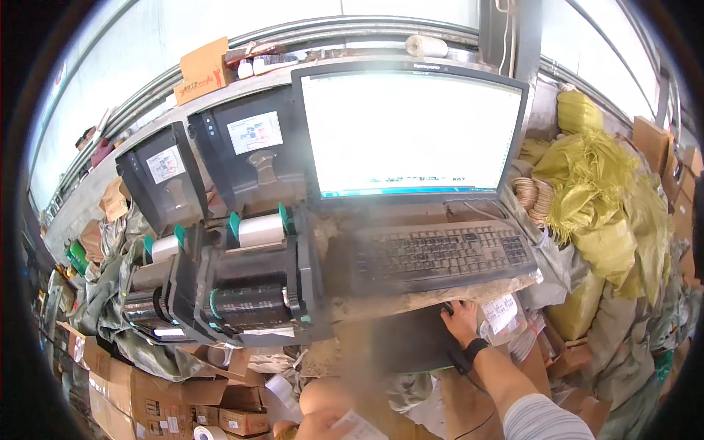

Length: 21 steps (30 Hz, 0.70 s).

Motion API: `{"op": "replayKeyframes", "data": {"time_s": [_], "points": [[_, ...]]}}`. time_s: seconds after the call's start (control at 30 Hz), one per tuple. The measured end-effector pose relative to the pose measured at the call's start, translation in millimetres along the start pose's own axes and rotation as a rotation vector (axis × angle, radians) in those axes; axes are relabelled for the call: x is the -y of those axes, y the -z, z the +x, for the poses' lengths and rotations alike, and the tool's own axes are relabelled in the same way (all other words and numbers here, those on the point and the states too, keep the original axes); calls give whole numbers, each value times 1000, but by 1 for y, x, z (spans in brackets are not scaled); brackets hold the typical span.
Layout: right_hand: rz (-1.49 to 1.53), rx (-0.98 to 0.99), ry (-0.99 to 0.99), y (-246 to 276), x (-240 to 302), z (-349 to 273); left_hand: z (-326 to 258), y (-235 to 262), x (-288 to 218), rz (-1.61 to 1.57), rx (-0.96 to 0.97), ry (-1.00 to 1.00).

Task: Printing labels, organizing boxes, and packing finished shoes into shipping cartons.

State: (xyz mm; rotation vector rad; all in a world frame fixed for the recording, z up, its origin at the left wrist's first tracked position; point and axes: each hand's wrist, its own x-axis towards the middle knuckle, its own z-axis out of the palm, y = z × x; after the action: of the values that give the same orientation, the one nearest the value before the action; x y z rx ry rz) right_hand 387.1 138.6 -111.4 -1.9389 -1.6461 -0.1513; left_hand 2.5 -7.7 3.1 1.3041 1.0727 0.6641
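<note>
Gripping a mouse (449, 311) with right hand (462, 321) fingers curled, left hand (323, 425) pinching paper slip (357, 427)

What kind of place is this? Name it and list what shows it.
Probably a parcel packing or shipping station. Two open label printers loaded with white rolls stand beside a monitor and keyboard; cardboard boxes and yellow woven sacks pile up around the desk. The right hand rests on a mouse.
</note>
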Motion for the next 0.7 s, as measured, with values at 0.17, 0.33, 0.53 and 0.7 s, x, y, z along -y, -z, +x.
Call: {"op": "replayKeyframes", "data": {"time_s": [0.17,0.33,0.53,0.7], "points": [[-68,-124,90,2,6,2,-10,10,11,-41,-15,85],[-45,48,-51,6,9,1,-17,20,18,-52,-22,113],[-100,-15,24,6,3,0,-21,22,13,-70,-20,174],[-91,-101,138,-6,8,0,-28,24,9,109,-105,193]]}}
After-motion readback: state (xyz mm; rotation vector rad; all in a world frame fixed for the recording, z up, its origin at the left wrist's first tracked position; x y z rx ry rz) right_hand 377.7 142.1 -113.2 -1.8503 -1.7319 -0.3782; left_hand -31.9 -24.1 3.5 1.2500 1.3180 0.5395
